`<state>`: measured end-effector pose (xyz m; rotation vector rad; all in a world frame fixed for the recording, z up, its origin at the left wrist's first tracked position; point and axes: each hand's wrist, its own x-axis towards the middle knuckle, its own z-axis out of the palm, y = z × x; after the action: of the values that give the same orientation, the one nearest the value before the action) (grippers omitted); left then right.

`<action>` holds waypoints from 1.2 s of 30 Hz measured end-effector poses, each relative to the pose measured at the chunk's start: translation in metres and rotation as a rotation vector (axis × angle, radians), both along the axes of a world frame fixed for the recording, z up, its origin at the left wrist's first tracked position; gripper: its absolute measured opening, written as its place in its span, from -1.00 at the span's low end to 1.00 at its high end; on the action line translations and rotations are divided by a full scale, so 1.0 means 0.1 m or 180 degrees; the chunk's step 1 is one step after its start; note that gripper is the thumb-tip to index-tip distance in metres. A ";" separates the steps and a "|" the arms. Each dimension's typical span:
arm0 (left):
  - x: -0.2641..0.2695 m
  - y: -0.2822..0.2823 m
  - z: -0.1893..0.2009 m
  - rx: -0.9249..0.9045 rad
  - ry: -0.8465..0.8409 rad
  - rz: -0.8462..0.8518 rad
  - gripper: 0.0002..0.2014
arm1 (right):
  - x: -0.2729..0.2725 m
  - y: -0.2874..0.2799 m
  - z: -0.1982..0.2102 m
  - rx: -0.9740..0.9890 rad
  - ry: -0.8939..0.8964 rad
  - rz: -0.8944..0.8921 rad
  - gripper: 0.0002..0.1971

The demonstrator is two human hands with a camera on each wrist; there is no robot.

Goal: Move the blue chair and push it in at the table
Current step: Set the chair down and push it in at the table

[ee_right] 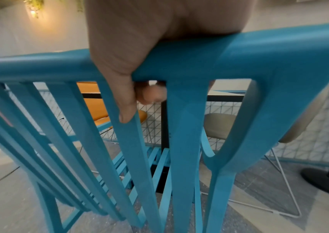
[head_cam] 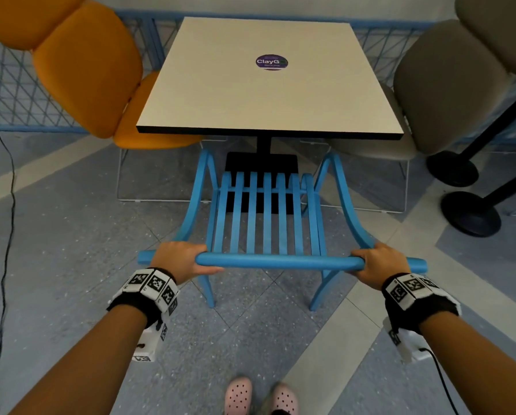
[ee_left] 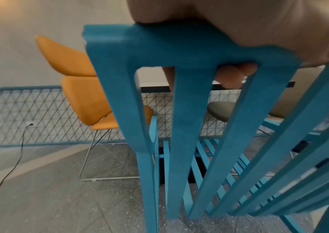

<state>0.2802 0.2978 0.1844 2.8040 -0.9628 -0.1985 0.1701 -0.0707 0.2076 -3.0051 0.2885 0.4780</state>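
Left hand (head_cam: 181, 259) wrapped over the left end of the top rail of the blue slatted wooden chair (head_cam: 265, 217), fingers (ee_left: 237, 75) curled round the far side of the rail, thumb along the near side. Right hand (head_cam: 381, 263) gripping the right end of the same rail, fingers (ee_right: 151, 94) hooked under and behind it, thumb pressed down against a back slat. Both wrists strapped with black bands carrying black-and-white marker tiles (head_cam: 153, 284).

Chair standing on the grey speckled floor (head_cam: 71, 250), directly in front of the person and facing the square cream-topped desk (head_cam: 220, 85). Front edge of the slatted seat near the desk's near edge, over the black pedestal base (head_cam: 261, 163); most of the seat and the whole backrest on the near side of the desk, not tucked under. Whether all 4 legs touch the floor: cannot tell.

On the desk top, a round purple sticker (head_cam: 271, 62). At the desk's left side, an orange padded chair (head_cam: 86, 70) on a thin wire frame; at the right side, a beige padded chair (head_cam: 436, 85). Far right, 2 black round pedestal bases (head_cam: 470, 214). Along the far wall, a blue mesh railing (head_cam: 11, 85); at left, a black cable (head_cam: 6, 205) trailing across the floor. At the bottom of the head view, pink perforated clogs (head_cam: 238, 395).
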 end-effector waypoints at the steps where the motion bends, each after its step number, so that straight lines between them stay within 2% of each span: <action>1: -0.02 -0.01 0.01 0.0006 -0.0009 0.0046 -0.10 | -0.01 0.01 0.00 0.0008 -0.0144 0.0068 -0.81; 4: -0.07 -0.02 0.02 0.0050 -0.0011 0.0045 -0.08 | -0.09 0.00 -0.07 0.0065 -0.0636 0.0291 -0.69; 7: -0.12 0.06 0.00 0.0061 0.0005 0.0053 -0.02 | -0.18 0.03 -0.08 0.0164 -0.0709 0.0448 -0.66; 9: -0.15 0.11 -0.01 -0.0008 -0.0017 0.0061 0.05 | -0.21 0.05 -0.09 0.0232 -0.0684 0.0496 -0.61; 12: -0.16 0.16 0.00 -0.0038 -0.0008 0.0104 0.07 | -0.19 0.10 -0.05 0.0328 -0.0429 0.0404 -0.75; 22: -0.09 0.20 -0.06 -0.0121 -0.0098 0.0030 -0.08 | -0.17 0.15 -0.07 0.0312 -0.0438 0.0291 -0.80; 36: 0.02 0.20 -0.02 0.0294 0.0088 0.0137 0.02 | -0.05 0.19 -0.10 0.0226 -0.0353 0.0281 -0.73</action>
<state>0.2817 0.3177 0.1828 2.8942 -0.9088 -0.2824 0.1652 -0.0522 0.1976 -2.9705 0.1284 0.3198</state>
